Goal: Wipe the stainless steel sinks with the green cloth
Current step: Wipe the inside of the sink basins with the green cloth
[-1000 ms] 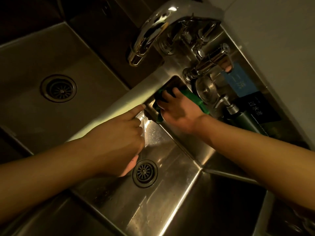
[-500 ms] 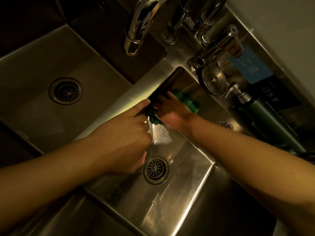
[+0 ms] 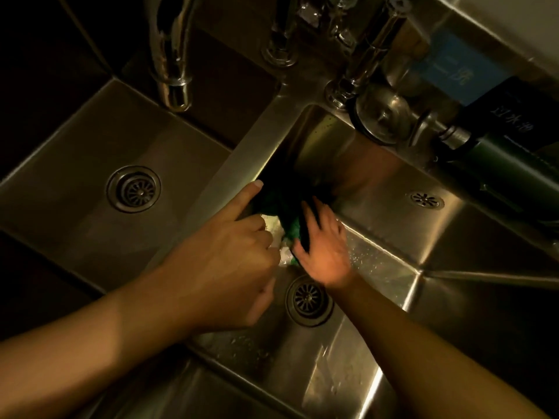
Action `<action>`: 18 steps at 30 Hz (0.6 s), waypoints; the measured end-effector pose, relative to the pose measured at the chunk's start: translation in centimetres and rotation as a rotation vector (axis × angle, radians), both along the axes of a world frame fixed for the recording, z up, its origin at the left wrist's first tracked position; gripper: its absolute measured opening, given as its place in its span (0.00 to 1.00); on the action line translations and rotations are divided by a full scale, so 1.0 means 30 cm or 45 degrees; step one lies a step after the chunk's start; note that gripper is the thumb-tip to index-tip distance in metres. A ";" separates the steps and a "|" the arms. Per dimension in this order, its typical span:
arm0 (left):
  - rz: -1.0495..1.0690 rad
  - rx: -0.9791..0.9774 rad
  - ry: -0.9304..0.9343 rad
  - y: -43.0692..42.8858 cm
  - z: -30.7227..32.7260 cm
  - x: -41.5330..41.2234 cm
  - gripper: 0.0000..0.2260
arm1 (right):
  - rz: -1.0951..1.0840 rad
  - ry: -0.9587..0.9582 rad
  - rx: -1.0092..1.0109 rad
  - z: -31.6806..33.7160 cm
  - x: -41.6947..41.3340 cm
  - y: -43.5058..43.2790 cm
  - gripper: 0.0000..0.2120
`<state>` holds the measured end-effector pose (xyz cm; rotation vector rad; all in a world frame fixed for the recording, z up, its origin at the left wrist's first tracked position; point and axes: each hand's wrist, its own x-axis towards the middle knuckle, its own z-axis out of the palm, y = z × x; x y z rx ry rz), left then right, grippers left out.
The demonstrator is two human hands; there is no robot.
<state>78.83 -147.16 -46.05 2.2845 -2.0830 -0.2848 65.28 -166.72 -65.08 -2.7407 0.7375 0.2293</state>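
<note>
**Green cloth pressed on right basin's inner wall**

Two steel basins, dim light. Left sink (image 3: 75, 164) bare; right sink (image 3: 378, 225) wet, droplets on the floor. Faucet (image 3: 172, 55) cut off at the top edge. Left hand (image 3: 223, 264): index finger out along the divider (image 3: 239, 152), other fingers curled. Right hand (image 3: 325, 252) grips the green cloth (image 3: 292, 231) against the wall by the divider; cloth mostly lost in shadow. Blue label (image 3: 456, 68) and dark label (image 3: 514, 113) carry Chinese characters, too blurred to read reliably.
</note>
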 end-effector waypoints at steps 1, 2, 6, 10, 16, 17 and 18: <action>0.001 0.020 -0.006 0.001 0.004 0.000 0.15 | 0.052 0.033 0.018 -0.023 0.004 -0.013 0.41; 0.001 0.028 -0.009 0.001 0.007 0.000 0.14 | 0.094 0.084 0.036 -0.043 0.013 -0.026 0.43; -0.017 0.039 -0.007 -0.005 0.016 0.003 0.13 | 0.111 0.099 0.082 -0.125 0.050 -0.065 0.46; -0.007 0.087 0.016 -0.010 0.019 0.004 0.13 | -0.024 -0.123 0.102 -0.193 0.039 0.015 0.38; -0.023 0.121 0.036 -0.018 0.054 -0.005 0.10 | -0.021 -0.157 0.149 -0.220 -0.014 0.299 0.32; -0.018 0.130 0.043 -0.018 0.061 -0.008 0.10 | -0.003 -0.148 0.164 -0.216 -0.042 0.344 0.31; -0.011 0.138 0.045 -0.017 0.066 -0.009 0.11 | 0.038 -0.150 0.187 -0.213 -0.076 0.388 0.31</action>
